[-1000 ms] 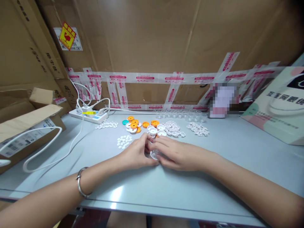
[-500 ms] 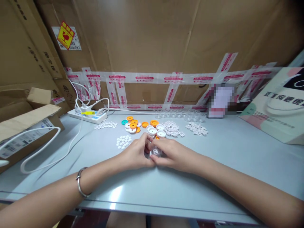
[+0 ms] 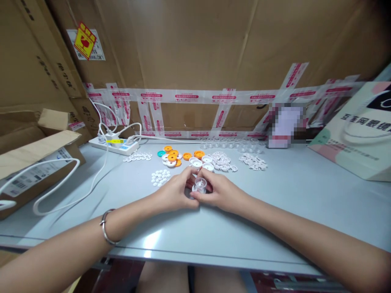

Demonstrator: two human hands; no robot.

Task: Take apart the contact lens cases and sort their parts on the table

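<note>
Between my hands is a small clear plastic cup point(image 3: 200, 184) with a white part in it, close above the grey table. My left hand point(image 3: 174, 190) curls round its left side, thumb low in front. My right hand point(image 3: 225, 191) grips it from the right, with the thumb across the front. Some fingertips are hidden behind the cup. Just beyond my fingers lie white round caps point(image 3: 208, 167). Orange caps point(image 3: 172, 157) and a green cap point(image 3: 161, 154) sit farther left, among more white ones.
Small white discs point(image 3: 160, 178) lie left of my hands. White flat parts point(image 3: 222, 162) and clear cups point(image 3: 232, 143) are at the back. A power strip point(image 3: 122, 149) with white cables and an open carton point(image 3: 39, 158) stand left; a phone point(image 3: 282, 126) and a paper bag point(image 3: 357, 134) right.
My right fingers have shifted off the top of the clear cup, so its rim and the white part inside show now. The camera view has tilted slightly.
</note>
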